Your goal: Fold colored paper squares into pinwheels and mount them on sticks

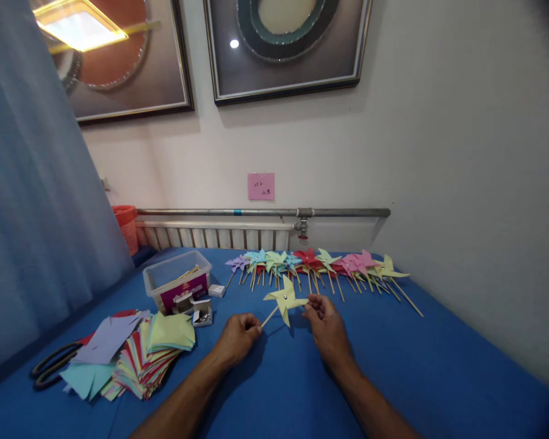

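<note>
**Pale yellow pinwheel (282, 303) raised to the right of the tub (194, 288)**

On my blue surface (274, 390), the clear plastic tub contains thin wooden sticks (188, 272). Right of the tub, my forearms angle inward: my left hand (238, 336) is closed around the pinwheel's stick (269, 316), while my right hand (328, 326), fingers curled, pinches a blade tip. By the tub's near right corner, a small open box (203, 322) holds shiny metal bits (204, 317).

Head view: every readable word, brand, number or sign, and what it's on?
"252", as best it reads: handwritten, upper line of the pink note on the wall.
Lower line of that note: handwriting, too small to read surely.
Purple label on the clear plastic tub: pale print, too blurred to read.
No other text is legible.
</note>
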Demonstrator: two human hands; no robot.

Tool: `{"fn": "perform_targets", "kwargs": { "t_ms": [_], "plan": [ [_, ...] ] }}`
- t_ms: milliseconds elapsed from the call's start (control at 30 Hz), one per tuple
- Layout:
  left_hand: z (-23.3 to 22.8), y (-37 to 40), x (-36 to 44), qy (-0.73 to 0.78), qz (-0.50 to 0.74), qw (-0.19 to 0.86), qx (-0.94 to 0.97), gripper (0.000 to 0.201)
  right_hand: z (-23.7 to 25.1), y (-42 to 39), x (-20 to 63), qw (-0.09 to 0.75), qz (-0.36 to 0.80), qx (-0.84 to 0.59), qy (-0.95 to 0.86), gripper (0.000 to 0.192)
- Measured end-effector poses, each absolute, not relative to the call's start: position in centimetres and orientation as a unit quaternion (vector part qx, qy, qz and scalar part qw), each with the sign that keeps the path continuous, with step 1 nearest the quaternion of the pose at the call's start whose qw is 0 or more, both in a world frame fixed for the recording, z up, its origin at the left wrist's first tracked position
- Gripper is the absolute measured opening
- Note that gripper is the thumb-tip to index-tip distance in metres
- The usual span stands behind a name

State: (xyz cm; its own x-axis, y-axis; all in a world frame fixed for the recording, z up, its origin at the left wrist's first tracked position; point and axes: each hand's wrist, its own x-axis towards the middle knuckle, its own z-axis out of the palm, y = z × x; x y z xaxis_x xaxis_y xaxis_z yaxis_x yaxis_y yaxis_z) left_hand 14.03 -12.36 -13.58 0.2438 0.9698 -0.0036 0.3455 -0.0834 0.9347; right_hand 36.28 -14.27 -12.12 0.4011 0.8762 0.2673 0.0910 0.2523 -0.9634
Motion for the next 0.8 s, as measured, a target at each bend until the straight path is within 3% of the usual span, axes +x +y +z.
{"fn": "perform_targets", "kwargs": {
  "t_ms": [300,533,633,800],
  "plan": [
    [-13.3,-12.2,14.1,0.523,0.374,0.440,0.627,0.012,-11.9,-14.4,36.2,0.639,0.337,-0.565,-0.398,0.035],
    [-13.6,-12.1,14.2,0.539,0.407,0.430,0.599,0.017,-12.8,-16.3,33.0,0.566,0.339,-0.536,-0.527,0.021],
    [-13.8,-12.5,15.1,0.537,0.410,0.453,0.582,0.019,-13.2,-17.4,31.2,0.511,0.355,-0.512,-0.592,0.023],
    [-14.1,-13.5,16.9,0.510,0.435,0.446,0.593,0.015,-13.8,-17.6,30.0,0.501,0.380,-0.524,-0.574,0.025]
  ]
}}
